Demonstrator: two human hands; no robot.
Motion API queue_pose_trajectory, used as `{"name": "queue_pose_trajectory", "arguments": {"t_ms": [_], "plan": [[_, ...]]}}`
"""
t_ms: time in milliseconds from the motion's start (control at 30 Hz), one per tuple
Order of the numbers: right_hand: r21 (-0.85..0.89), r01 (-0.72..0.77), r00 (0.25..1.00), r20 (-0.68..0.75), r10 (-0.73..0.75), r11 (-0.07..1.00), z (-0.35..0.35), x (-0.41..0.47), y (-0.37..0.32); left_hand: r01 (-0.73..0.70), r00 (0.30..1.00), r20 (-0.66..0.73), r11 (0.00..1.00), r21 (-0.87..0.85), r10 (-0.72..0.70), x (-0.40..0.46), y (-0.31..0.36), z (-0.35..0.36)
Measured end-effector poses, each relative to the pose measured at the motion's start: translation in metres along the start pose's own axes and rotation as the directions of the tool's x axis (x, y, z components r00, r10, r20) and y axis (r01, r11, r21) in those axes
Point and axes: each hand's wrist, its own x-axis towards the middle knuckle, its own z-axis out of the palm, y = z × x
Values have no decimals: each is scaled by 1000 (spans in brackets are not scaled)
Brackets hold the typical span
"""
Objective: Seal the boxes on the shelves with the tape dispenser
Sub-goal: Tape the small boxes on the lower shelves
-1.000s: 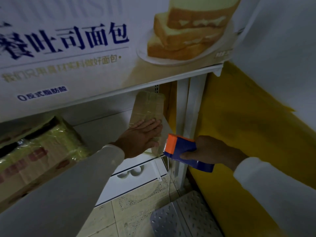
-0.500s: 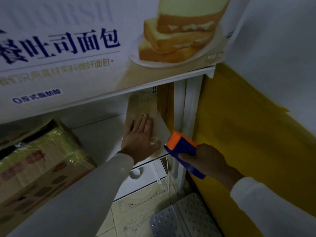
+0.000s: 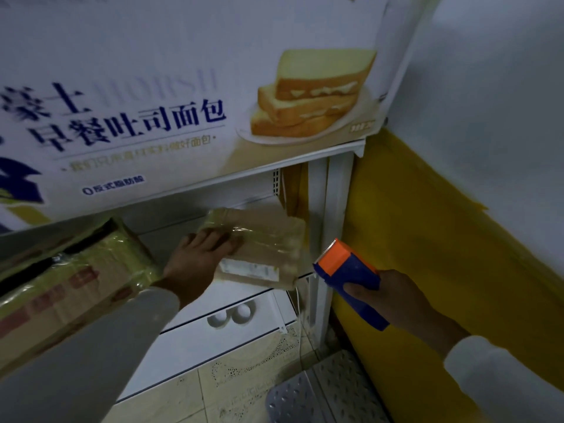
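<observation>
Head view looks down at a white shelf (image 3: 213, 296) under a bread poster (image 3: 183, 96). On it, near the right post, lies a small flat box (image 3: 262, 242) wrapped in clear tape, a white label facing up. The left hand (image 3: 201, 254) rests on the box's left side, fingers laid flat over its top. The right hand (image 3: 393, 300) grasps a blue and orange tape dispenser (image 3: 348, 276), its toothed end just beside the box's right edge, apart from it. A bigger taped box (image 3: 67, 285) sits at far left.
</observation>
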Motion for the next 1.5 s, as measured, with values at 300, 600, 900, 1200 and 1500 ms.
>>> {"name": "queue_pose_trajectory", "arguments": {"t_ms": [300,600,900,1200,1500], "plan": [[49,6,999,37,-8,999,6,-10,-2,102,991,99,983,-155,-88,25,114,3],[110,-23,993,115,11,994,2,-25,-2,-199,976,33,944,-265,215,13,51,8],[175,23,968,243,-66,984,16,-28,-17,-194,976,50,947,-255,213,1,40,8],[192,94,937,313,-152,977,24,-26,-37,-214,976,-136,860,-462,170,-13,47,-23],[192,174,899,370,-235,966,27,-25,-59,129,948,214,331,-935,236,-32,63,-48]]}}
